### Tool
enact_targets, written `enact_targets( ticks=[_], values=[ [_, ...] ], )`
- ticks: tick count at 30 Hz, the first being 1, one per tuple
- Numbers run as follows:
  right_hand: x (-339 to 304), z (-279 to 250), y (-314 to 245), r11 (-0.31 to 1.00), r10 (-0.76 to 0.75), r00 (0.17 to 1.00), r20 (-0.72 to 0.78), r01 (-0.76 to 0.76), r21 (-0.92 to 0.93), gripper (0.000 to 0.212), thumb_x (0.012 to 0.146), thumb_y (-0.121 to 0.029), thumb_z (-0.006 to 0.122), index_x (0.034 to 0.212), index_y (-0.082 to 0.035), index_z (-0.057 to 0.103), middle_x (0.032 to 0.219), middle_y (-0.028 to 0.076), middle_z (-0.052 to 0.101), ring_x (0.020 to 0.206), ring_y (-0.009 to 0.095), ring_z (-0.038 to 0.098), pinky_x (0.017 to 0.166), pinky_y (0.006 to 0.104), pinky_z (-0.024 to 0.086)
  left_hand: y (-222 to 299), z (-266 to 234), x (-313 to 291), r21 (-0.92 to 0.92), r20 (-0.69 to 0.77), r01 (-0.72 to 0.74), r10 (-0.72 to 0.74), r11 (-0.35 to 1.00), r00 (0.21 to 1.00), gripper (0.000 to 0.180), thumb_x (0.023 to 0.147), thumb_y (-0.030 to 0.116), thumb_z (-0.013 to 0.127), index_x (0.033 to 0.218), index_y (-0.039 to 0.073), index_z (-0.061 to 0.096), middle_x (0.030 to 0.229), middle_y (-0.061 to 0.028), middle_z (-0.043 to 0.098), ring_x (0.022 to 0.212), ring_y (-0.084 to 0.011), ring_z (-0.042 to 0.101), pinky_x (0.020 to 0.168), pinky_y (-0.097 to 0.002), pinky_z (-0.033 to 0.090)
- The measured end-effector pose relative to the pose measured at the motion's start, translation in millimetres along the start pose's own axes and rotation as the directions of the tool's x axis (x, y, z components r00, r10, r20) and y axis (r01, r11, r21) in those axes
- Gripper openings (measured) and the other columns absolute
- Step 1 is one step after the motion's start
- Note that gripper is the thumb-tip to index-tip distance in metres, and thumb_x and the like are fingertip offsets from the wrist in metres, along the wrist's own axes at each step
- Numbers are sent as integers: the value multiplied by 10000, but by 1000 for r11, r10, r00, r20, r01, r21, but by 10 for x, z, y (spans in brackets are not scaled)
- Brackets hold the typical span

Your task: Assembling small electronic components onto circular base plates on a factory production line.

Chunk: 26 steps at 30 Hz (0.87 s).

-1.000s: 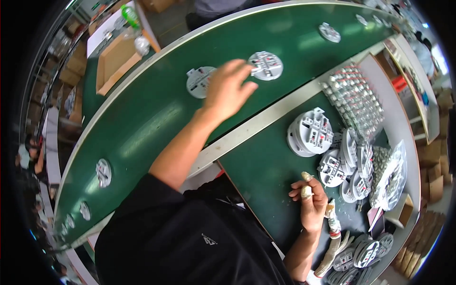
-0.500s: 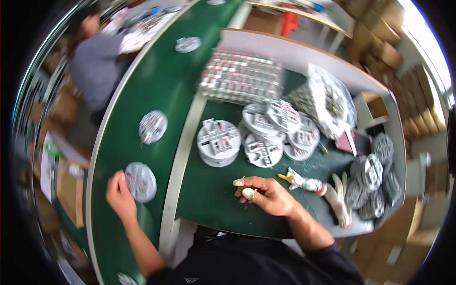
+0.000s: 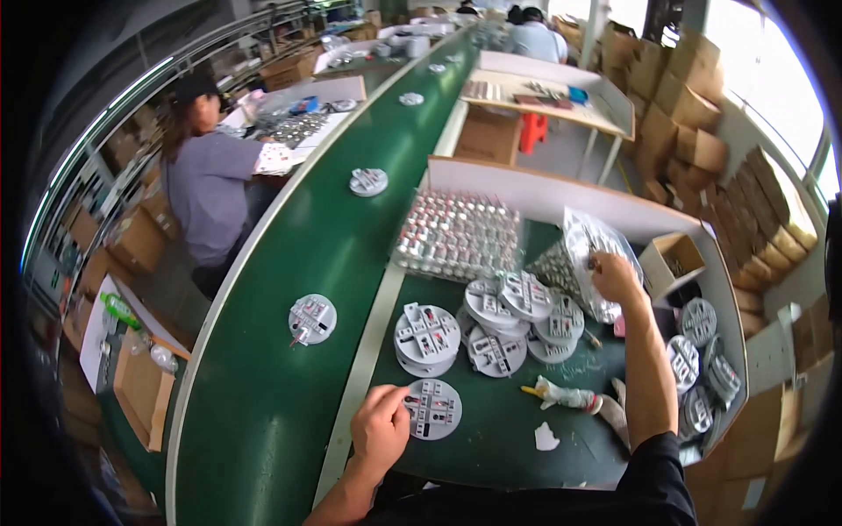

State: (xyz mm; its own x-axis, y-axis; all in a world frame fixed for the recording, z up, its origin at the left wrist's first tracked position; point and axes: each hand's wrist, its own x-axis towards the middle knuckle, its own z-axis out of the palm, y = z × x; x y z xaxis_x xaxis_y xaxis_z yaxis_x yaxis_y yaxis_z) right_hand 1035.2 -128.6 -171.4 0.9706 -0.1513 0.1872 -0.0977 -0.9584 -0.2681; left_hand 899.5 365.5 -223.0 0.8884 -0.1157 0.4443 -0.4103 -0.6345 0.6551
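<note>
My left hand (image 3: 381,430) pinches the left edge of a round grey disc (image 3: 436,410), which carries white blocks with small red and black parts. This disc lies at the front of the green bench top. My right hand (image 3: 616,279) reaches to a clear plastic bag (image 3: 574,272) of small metallic parts, its fingers closed at the bag's opening. What they hold, if anything, is hidden. Just beyond the left hand's disc stands a short stack of similar discs (image 3: 427,333), with more stacked discs (image 3: 495,351) to its right.
A green conveyor belt (image 3: 254,394) runs along the left, carrying a spaced-out disc (image 3: 312,319). Behind the stacks sits a tray of small parts (image 3: 460,232). A yellow-tipped tube (image 3: 566,396) and a white scrap (image 3: 546,437) lie rightward. A co-worker (image 3: 206,175) sits across the belt.
My left hand has brought a disc from the belt onto the bench. My right hand has moved from the bench front to the plastic bag. The view has tilted up.
</note>
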Motion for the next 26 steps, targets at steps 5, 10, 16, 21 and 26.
enact_targets(
  ticks=[5,10,16,21,26],
  values=[
    [108,195,-72,996,-6,997,-73,-1,-87,236,872,-88,647,1075,-32,754,953,254,756,944,463,735,844,530,572,93,-62,-224,-103,103,170,-160,980,982,224,914,-10,739,1132,-10,792,1142,-179,746,978,-379,755,807,-437,613],
    [-145,114,-81,992,76,971,-226,-50,116,313,865,-43,660,1173,-30,710,933,239,744,898,414,738,828,479,576,150,-140,-380,-112,184,61,-40,992,982,422,877,159,871,1258,7,771,1324,-194,702,1221,-400,693,1003,-480,580],
    [-294,-77,-192,936,141,924,-356,-8,351,340,854,-37,704,1191,9,692,877,96,699,781,178,645,731,341,533,91,-90,-180,-12,442,-162,151,987,884,933,756,456,970,1520,56,613,1585,-209,540,1467,-453,511,1233,-545,416],
    [-1552,-103,-1461,464,50,991,120,-130,876,260,993,47,718,1243,-20,688,1096,40,738,920,102,666,836,277,559,84,-48,-91,40,365,-115,92,993,926,993,693,373,999,1537,41,597,1630,-197,524,1477,-453,503,1228,-549,406],
    [-2317,344,-2005,362,-78,915,396,-344,866,361,1001,89,722,1333,-41,671,1223,91,768,1190,222,749,1029,352,609,-8,83,-329,-10,360,-76,75,997,930,1068,708,361,993,1615,69,512,1658,-185,507,1504,-449,480,1241,-541,391]
  ],
)
